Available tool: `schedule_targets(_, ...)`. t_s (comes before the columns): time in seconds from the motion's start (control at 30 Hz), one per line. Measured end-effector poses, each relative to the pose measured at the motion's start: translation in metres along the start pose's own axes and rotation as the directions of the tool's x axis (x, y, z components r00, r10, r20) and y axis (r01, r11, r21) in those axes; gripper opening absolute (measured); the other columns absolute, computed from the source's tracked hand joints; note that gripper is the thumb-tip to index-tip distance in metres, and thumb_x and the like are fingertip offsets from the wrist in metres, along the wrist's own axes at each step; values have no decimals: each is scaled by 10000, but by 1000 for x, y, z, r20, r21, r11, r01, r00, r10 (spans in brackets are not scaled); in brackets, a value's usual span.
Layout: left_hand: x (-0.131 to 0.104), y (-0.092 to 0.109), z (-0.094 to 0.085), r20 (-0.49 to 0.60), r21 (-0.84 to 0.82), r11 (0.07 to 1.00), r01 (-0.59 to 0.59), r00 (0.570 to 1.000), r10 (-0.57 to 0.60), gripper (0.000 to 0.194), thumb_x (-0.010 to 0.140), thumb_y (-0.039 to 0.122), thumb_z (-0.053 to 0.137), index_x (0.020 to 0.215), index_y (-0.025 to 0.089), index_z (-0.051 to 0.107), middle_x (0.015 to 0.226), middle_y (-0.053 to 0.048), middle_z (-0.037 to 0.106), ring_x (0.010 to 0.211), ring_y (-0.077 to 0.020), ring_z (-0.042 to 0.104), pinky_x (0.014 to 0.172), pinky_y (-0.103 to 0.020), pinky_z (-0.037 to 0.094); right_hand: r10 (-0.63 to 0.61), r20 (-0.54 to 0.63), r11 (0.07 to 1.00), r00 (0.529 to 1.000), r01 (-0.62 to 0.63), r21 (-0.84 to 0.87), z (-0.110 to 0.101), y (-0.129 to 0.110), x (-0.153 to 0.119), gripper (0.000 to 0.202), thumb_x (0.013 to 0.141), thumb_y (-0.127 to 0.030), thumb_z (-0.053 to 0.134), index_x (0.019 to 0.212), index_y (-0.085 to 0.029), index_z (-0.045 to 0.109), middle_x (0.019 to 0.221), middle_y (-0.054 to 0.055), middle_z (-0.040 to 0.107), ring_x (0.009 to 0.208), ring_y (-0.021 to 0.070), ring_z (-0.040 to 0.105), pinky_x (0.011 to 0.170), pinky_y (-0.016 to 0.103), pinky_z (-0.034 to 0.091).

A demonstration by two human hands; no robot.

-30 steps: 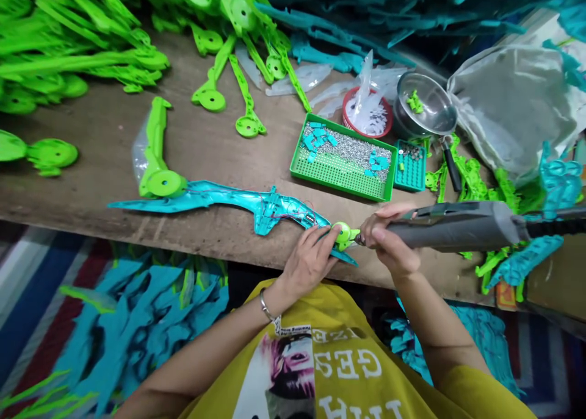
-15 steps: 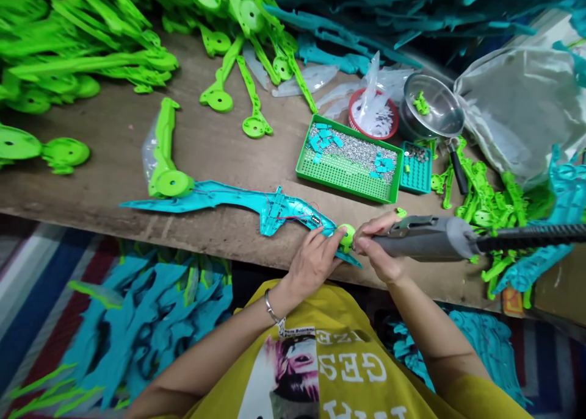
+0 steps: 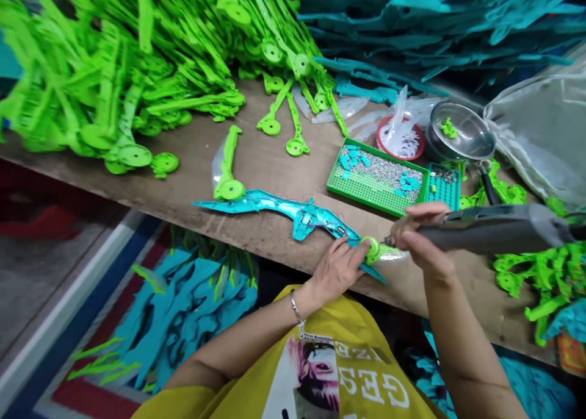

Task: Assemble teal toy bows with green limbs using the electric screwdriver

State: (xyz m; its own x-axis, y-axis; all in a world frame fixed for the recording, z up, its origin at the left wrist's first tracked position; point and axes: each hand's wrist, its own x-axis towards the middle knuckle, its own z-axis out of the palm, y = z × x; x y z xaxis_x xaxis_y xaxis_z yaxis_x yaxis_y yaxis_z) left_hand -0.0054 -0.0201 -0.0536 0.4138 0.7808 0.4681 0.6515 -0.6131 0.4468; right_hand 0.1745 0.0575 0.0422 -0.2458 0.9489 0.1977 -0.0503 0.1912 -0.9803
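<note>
A turquoise plastic half-shell point(image 3: 279, 207), shaped like a toy bow, lies lengthwise near the table's front edge with thin red wires inside. My left hand point(image 3: 337, 268) holds its right end, fingers pressed against a lime-green limb piece with a round hub point(image 3: 370, 249). Clear film point(image 3: 394, 254) sticks out beside that piece. In my right hand point(image 3: 422, 236) is a grey electric screwdriver point(image 3: 485, 227), held level, its tip slightly right of the hub. Another lime-green limb point(image 3: 227, 169) stands out from the shell's left end.
Behind the shell sits a green tray point(image 3: 357, 187) of screws and small turquoise parts, beside a smaller teal tray point(image 3: 443, 187). Farther back are a red basket point(image 3: 382, 144) and a metal pan point(image 3: 480, 141). Lime-green parts point(image 3: 183, 59) and turquoise shells point(image 3: 434, 22) are heaped behind.
The screwdriver has drawn back to the right from the green hub, uncovering the film-wrapped limb. My left hand keeps its hold on the shell's right end. The whole view has swung leftward.
</note>
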Motion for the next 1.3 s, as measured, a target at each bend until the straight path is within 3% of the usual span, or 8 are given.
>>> schedule_targets(0.23, -18, -27, -65, -234, 116, 990, -80, 967, 105, 788, 893, 363, 733, 1550, 161, 347, 1223, -134, 707, 1158, -248, 647, 1061, -422, 488, -72, -128, 996, 989, 64, -65, -1, 21, 35, 378, 780, -365, 816, 1098, -258, 644, 814, -8, 717, 742, 187, 672, 712, 353, 566)
schedule_targets(0.4, -20, -85, -115, 58, 322, 945, 53, 995, -76, 1076, 844, 651, 705, 1627, 110, 203, 1527, -254, 506, 1493, -443, 365, 1213, -676, 200, -45, -139, 979, 989, 16, -201, -2, 30, 43, 247, 810, -384, 784, 963, -211, 694, 927, 48, 742, 855, 204, 690, 774, 362, 578)
schedule_targets(0.5, -20, -104, -109, 142, 361, 932, -20, 989, -34, 1013, 921, 649, 602, 1649, 129, 126, 1476, -242, 569, 1420, -392, 490, 1228, -668, 148, -76, -116, 960, 990, 41, -278, -8, 33, 45, 245, 819, -401, 779, 948, -200, 723, 1052, 88, 746, 992, 239, 696, 833, 381, 589)
schedule_targets(0.6, -20, -109, -88, 95, 397, 918, 5, 994, -46, 946, 947, 620, 577, 1650, 147, 156, 1400, -228, 625, 1270, -345, 610, 1167, -575, 322, -100, -90, 936, 991, 63, -346, -16, 34, 43, 254, 837, -412, 765, 975, -199, 748, 1162, 120, 735, 1064, 275, 700, 908, 439, 584)
schedule_targets(0.8, -13, -80, -49, -14, 399, 914, 74, 997, -74, 1139, 776, 749, 693, 1632, 144, 247, 1254, -197, 677, 1090, -352, 650, 986, -510, 470, -100, -77, 894, 992, 56, -446, -30, 39, 35, 272, 869, -404, 733, 1090, -246, 742, 1256, 136, 709, 1282, 354, 619, 1050, 582, 523)
schedule_targets(0.93, 1, -65, -49, 14, 367, 929, 39, 999, -48, 1163, 750, 802, 675, 1622, 139, 284, 1355, -207, 636, 1175, -370, 616, 1040, -538, 444, -79, -63, 884, 995, 41, -466, -41, 44, 17, 502, 888, -349, 696, 1371, -261, 589, 1280, 138, 706, 1209, 319, 676, 1032, 563, 556)
schedule_targets(1.07, 48, -102, -81, -37, 397, 918, -8, 999, 24, 784, 969, 563, 568, 1599, 164, 328, 1450, -204, 582, 1315, -347, 548, 1098, -515, 418, -133, -162, 836, 978, 23, -548, -65, 45, -15, 851, 872, -281, 662, 1616, -329, 253, 1446, 149, 606, 1300, 325, 632, 1094, 608, 516)
schedule_targets(1.3, 219, -226, -122, -89, 545, 789, 283, 955, -281, 555, 968, 262, 501, 1495, 91, 457, 1552, -196, 485, 1409, -335, 445, 1147, -456, 376, -174, -315, 748, 933, -83, -658, -97, 43, -48, 748, 906, -347, 651, 1580, -315, 327, 1457, 158, 602, 1275, 335, 647, 1081, 615, 529)
